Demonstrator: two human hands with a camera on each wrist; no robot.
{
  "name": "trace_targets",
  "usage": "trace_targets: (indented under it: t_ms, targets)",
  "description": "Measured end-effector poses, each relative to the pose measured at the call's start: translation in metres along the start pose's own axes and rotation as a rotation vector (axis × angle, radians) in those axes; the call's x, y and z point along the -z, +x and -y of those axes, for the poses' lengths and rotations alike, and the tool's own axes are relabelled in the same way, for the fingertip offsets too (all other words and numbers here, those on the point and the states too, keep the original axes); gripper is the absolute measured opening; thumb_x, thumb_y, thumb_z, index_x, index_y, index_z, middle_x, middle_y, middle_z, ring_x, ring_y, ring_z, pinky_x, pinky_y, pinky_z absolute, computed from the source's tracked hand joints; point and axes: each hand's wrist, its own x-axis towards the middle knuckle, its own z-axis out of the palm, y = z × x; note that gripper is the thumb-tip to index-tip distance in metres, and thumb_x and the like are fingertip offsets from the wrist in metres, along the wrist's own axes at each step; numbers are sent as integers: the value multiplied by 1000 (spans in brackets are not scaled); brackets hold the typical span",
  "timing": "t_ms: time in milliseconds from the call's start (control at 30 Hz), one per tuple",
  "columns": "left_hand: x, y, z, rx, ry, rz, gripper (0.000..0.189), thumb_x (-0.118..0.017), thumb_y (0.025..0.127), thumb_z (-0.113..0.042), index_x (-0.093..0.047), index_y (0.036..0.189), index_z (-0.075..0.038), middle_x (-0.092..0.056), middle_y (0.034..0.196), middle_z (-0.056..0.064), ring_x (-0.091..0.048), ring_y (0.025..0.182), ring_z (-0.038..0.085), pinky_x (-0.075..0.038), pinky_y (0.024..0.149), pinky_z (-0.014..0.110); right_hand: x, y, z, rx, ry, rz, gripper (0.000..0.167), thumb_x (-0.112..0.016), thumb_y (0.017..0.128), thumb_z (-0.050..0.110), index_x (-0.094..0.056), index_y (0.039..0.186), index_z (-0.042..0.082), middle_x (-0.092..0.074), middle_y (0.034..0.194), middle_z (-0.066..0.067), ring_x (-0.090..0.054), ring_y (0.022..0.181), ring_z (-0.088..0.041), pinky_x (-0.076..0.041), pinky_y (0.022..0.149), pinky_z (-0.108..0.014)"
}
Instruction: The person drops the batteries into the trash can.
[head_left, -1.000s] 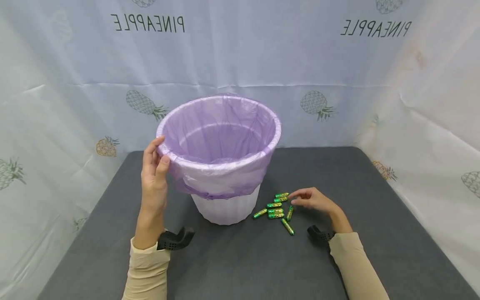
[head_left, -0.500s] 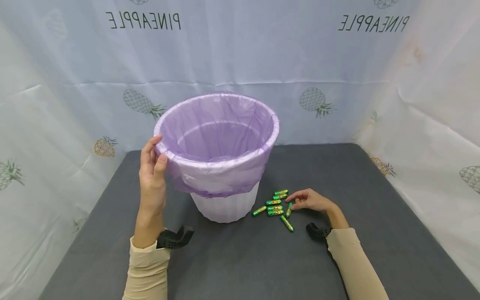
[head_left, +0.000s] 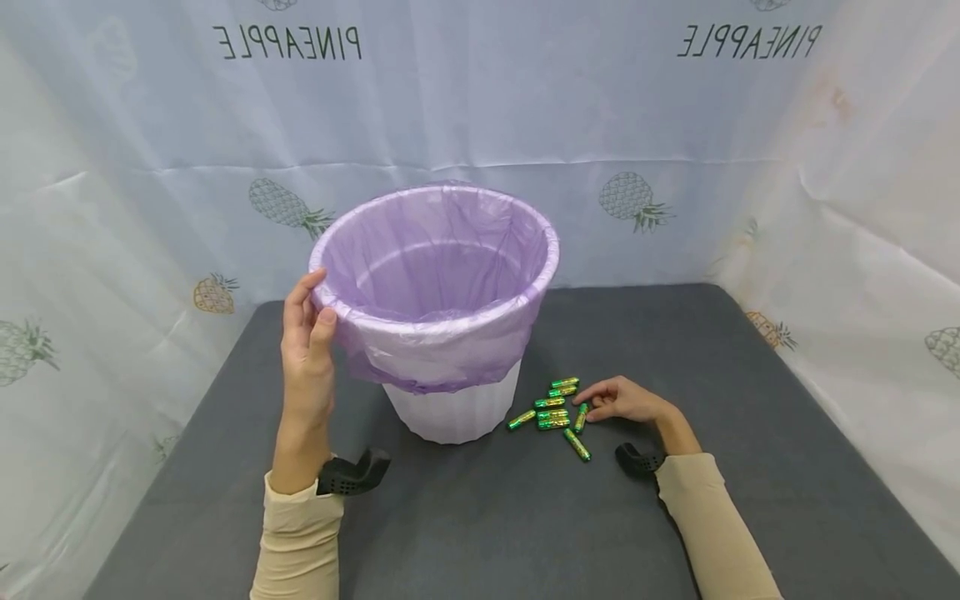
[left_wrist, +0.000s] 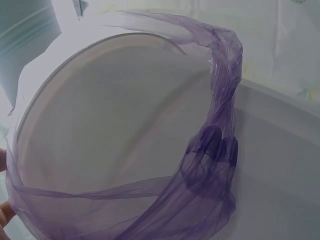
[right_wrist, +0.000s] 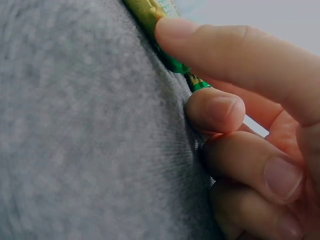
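Observation:
A white trash can (head_left: 453, 417), lined with a translucent purple bag (head_left: 435, 358), stands left of the table's middle. My left hand (head_left: 307, 358) grips its left rim, thumb in front and fingers around the side. At the left wrist view's edge, parts of two fingers (left_wrist: 6, 212) show beside the bag. My right hand (head_left: 626, 402) rests low at the right of several green-and-gold batteries. Its thumb and index finger close around the nearest battery (head_left: 581, 418). In the right wrist view, one digit's tip lies against a battery (right_wrist: 150, 20), while the other fingers (right_wrist: 240, 160) curl near the cloth.
More batteries lie between the can and my right hand, including a pair (head_left: 553, 418), a slanted one (head_left: 522, 419) and one nearer me (head_left: 577, 445). Dark grey cloth (head_left: 480, 533) covers the table. A pineapple-print curtain (head_left: 480, 100) hangs close behind.
My right hand has moved slightly toward me, its thumb and index finger now at the nearest battery. The left hand keeps its grip on the can's rim. The head view has shifted a little.

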Motion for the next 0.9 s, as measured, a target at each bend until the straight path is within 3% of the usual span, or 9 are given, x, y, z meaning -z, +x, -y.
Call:
trace_targets:
  t_ms: [200,433,700,900]
  targets:
    - [0,-1,0,1,4,-7,37,-46,96,-10,-48,133,-16,-52,120,0,-48,103,9,-38,93,20,2,0,-3,29,-26,9,32,-68,86,8,-64,111,-11,-47,67,12,-35,55,0,-38,57,-21]
    - [0,-1,1,10,8,2,38,-45,96,-10,-47,134,-16,-52,121,0,-48,105,10,-37,94,20,3,-3,-5,-7,-2,19,26,-68,86,7,-65,105,-11,-48,68,12,-37,57,0,-37,57,-21]
    - [0,0,0,5,10,-3,38,-46,96,-11,-48,134,-16,-52,122,0,-48,104,9,-37,94,20,3,-4,-1,-33,-16,-3,26,-69,86,12,-67,105,-6,-48,67,12,-36,56,0,-37,57,-21]
    - [0,-1,0,25,11,-8,38,-45,96,-9,-48,133,-18,-52,119,-1,-48,101,8,-38,92,20,2,-5,-5,-7,-3,-7,26,-68,86,11,-66,105,-8,-46,66,12,-35,55,-1,-35,55,-23]
